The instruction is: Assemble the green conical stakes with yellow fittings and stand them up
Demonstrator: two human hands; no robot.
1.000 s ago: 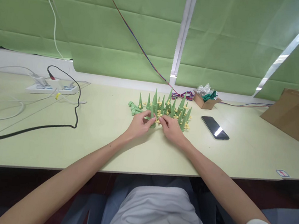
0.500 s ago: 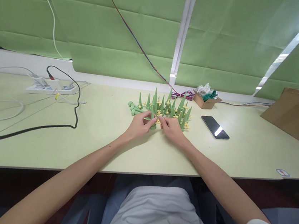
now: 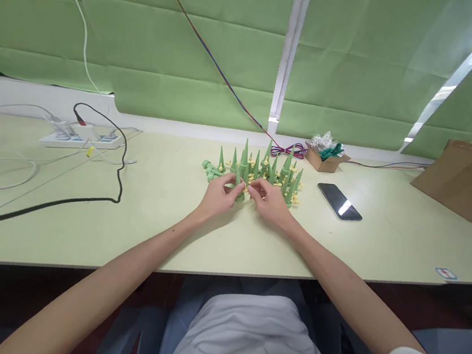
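Low over the middle of the table, my left hand (image 3: pixel 218 194) is closed around a green pointed cone piece (image 3: pixel 240 197), which stands roughly upright between thumb and fingers. My right hand (image 3: pixel 272 204) faces it from the right, thumb and fingertips pinched together. A bit of yellow shows between the two hands, beside the cone; whether the right fingertips grip it I cannot tell. Just beyond the hands stands a cluster of green cones (image 3: pixel 244 158) with small yellow pieces on them. Left of the cluster lie several green tube-like pieces (image 3: pixel 211 168).
A black phone (image 3: pixel 339 201) lies to the right. Behind it sits a small open cardboard box (image 3: pixel 325 163) with crumpled wrap. A power strip (image 3: pixel 80 139) and a black cable (image 3: pixel 119 186) occupy the left side. Larger cardboard (image 3: pixel 461 180) leans at the far right.
My left hand and the cone have shifted slightly left. The right fingertips have moved a little left too, and less of the yellow piece shows between the hands.
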